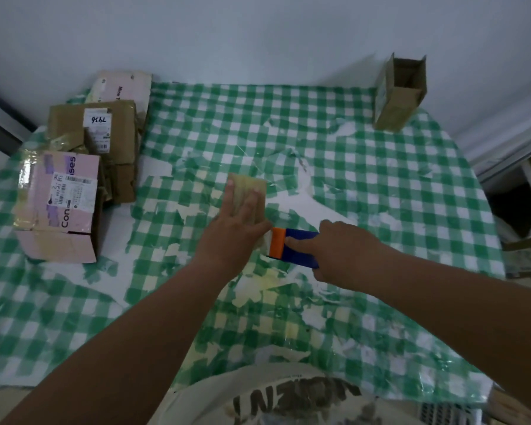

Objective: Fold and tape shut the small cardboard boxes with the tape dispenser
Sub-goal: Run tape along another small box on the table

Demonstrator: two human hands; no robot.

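**Checked bench, box taping**

Green-checked bench [365,179]: small cardboard box [249,187] at centre, left hand [233,231] pressing flat on it with straight fingers. Right hand [334,250] grips blue-orange tape dispenser [292,246] at the box's near edge. Taped boxes [74,179] far left.

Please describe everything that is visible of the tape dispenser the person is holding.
The tape dispenser looks like plastic: a dark blue body with an orange front piece that faces the small cardboard box. The right hand grips it, with the index finger stretched along its top. It sits low over the green checked tablecloth, its orange end close to the box's near edge, beside the left hand. The tape roll itself is hidden, and I cannot tell whether tape is being pulled out.
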